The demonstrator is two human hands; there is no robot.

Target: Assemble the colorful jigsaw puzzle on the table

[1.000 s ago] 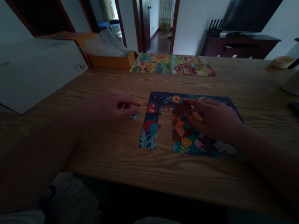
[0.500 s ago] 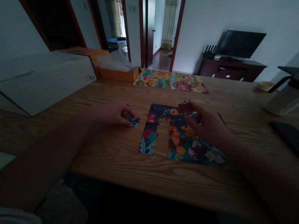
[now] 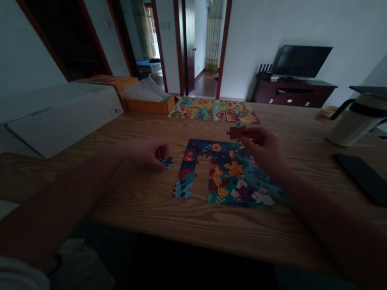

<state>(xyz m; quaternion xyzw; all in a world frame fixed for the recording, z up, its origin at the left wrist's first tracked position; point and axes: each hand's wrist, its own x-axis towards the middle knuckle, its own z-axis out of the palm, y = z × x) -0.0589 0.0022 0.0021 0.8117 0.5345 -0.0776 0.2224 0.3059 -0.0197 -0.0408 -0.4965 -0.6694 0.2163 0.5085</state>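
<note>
A colourful jigsaw puzzle (image 3: 247,175) lies flat on the wooden table, with a tall gap between its narrow left strip and the larger right part. My left hand (image 3: 150,154) is closed on a small blue patterned puzzle piece (image 3: 166,162), left of the puzzle and apart from it. Beyond the puzzle's top edge, my right hand (image 3: 262,144) pinches a brown puzzle piece (image 3: 235,132) between thumb and fingers. My right hand and forearm cover part of the puzzle's right side.
Two bright picture sheets (image 3: 215,111) lie at the table's far side, beside an orange box (image 3: 152,105) with a plastic bag. A long white box (image 3: 69,113) stands left. To the right are a dark phone-like slab (image 3: 371,180) and a white jug (image 3: 349,121).
The right hand has moved the brown piece off the puzzle's top edge, slightly farther away. The left hand still holds its piece beside the puzzle. The camera view has shifted a little.
</note>
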